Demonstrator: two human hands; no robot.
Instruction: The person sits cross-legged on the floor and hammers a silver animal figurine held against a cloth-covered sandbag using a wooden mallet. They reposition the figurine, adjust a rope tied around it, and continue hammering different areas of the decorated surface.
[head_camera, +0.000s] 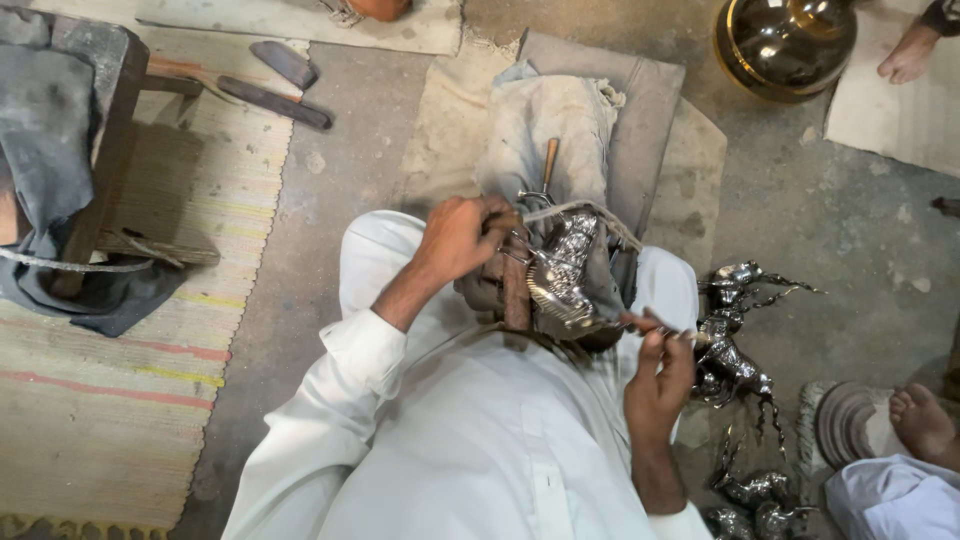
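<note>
My left hand (455, 238) is clamped on the top of the silver figurine (560, 275) in my lap, right hand (658, 375) pinching a thin tool (645, 324) at its lower edge. More metal figures (735, 350) sit just right of me, a brass pot (785, 42) further out.

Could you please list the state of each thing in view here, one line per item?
Left hand: gripping the top of the silver figure.
Right hand: holding a thin tool.
Silver figure: propped on the lap, held.
Thin tool: tip at the figure.
Other figures: lying on the floor.
Brass pot: upright.
</note>
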